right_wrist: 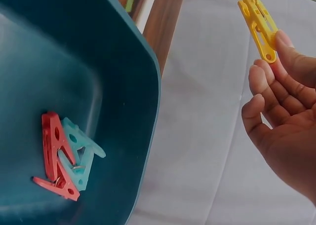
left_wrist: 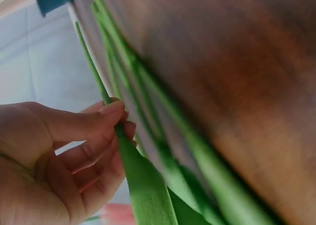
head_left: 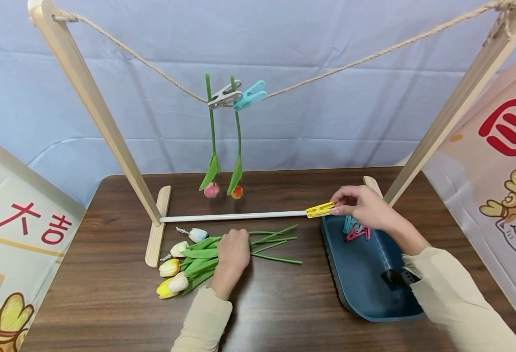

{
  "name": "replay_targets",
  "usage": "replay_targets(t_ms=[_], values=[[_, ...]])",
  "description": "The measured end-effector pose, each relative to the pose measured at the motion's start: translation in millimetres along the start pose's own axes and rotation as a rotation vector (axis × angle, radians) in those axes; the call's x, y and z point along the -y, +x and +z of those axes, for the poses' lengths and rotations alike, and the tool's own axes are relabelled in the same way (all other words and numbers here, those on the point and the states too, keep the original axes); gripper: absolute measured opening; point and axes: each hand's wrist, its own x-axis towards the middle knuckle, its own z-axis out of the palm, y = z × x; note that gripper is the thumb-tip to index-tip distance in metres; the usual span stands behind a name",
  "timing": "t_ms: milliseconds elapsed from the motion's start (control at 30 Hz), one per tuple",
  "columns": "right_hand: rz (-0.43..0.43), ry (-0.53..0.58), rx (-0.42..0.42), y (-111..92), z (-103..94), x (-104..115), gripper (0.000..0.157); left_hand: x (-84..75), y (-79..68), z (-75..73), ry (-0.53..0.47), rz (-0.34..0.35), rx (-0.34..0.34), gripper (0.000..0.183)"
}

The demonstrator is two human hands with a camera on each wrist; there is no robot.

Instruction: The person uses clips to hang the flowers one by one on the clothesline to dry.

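One clothespin (head_left: 319,210) in right hand (head_left: 364,208).

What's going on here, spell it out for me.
A person's left hand pinches a green stem among the flowers lying on the table. The right hand holds a yellow clothespin by the dark blue basin, where red and teal clothespins lie. Two other flowers hang heads-down from the rope, clipped by gray and blue clothespins.
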Motion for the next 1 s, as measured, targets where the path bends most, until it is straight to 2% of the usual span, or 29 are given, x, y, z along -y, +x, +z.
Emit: replay_targets(t_ms=[300, 500, 733, 900, 1000], values=[[0.056, -0.034, 0.012, -10.2, -11.2, -4.8, 0.008, -2.3, -1.9, -42.6, 0.025, 0.061, -0.191, 0.024], [0.048, -0.079, 0.014, -11.5, -13.1, -7.7, 0.007, -9.5, -2.3, -68.5, -0.021, 0.141, -0.316, 0.026], [0.053, -0.066, 0.015, -11.6, -14.5, -6.4, 0.007, -26.5, 7.3, -97.7, -0.130, 0.207, -0.440, 0.023], [0.049, -0.063, 0.007, -11.3, -13.6, -5.8, 0.007, -40.4, 18.7, -116.8, -0.256, 0.274, -0.543, 0.014], [0.044, -0.063, 0.009, -10.2, -12.5, -5.9, 0.007, -45.6, 24.4, -125.2, -0.348, 0.295, -0.572, 0.011]])
